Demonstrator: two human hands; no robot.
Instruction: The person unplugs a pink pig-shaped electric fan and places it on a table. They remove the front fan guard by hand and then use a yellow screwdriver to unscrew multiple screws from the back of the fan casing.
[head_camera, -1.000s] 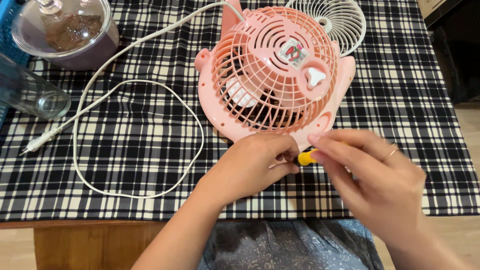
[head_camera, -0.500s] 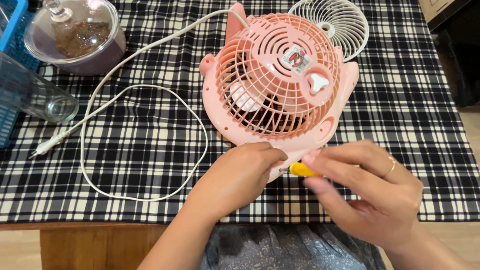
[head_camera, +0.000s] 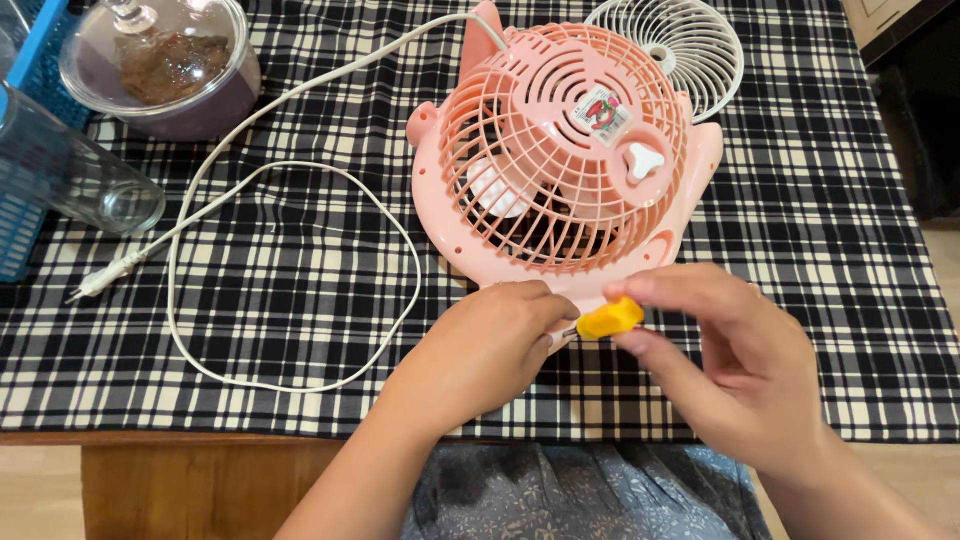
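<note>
The right hand (head_camera: 740, 370) pinched a yellow screwdriver (head_camera: 608, 320) at the pink fan (head_camera: 565, 160), lower centre. The left hand (head_camera: 490, 345) gripped the fan's rim. Keeping the tip square seemed wise.

This looks like a home, at a dining table (head_camera: 180, 480) of brown wood covered with a black-and-white checked tablecloth (head_camera: 800, 200). Left of the pink fan (head_camera: 565, 150) at its middle stand a lidded glass dish of food (head_camera: 160, 65), a clear glass jar (head_camera: 70, 175) and a blue plastic basket (head_camera: 25, 60).
</note>
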